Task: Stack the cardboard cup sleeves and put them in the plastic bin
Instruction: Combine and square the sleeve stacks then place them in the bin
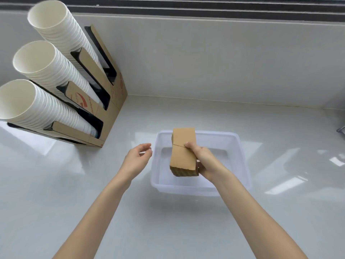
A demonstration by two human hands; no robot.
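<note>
A thick stack of flat brown cardboard cup sleeves (183, 152) hangs over the clear plastic bin (240, 157) on the white counter. My right hand (202, 158) grips the stack from its right side, thumb on the top sleeve and fingers under it. The stack sits above the bin's left half; whether it touches the bin's floor I cannot tell. My left hand (137, 160) hovers just outside the bin's left rim, fingers apart and slightly curled, holding nothing.
A cardboard cup dispenser (112, 101) with three tall leaning stacks of white paper cups (43, 66) stands at the back left. A grey wall runs behind the counter. A metal object (341, 130) pokes in at the right edge.
</note>
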